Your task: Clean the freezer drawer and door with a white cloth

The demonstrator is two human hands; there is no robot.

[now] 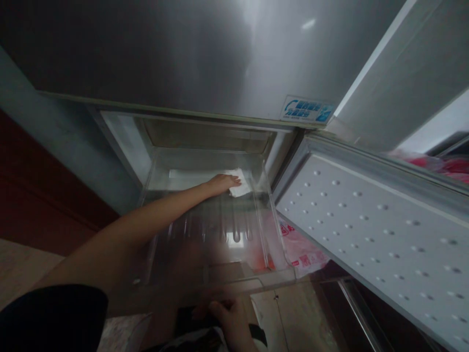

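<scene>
White cloth [243, 187]; pale grey door liner [351, 237], dotted; pink bag [304, 248]

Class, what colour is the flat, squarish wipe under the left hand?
White wipe, shown best in the head view.

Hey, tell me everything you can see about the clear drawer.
The drawer looks like clear, slightly hazy plastic: a shallow, open-topped box with long ribs moulded into its floor and a thick front edge. It sits upright, pulled well out of the fridge compartment. The left hand reaches inside, fingers on a white cloth against its surface toward the back. The right hand is near its front edge; whether they touch is unclear. Blur hides its front left.
</scene>
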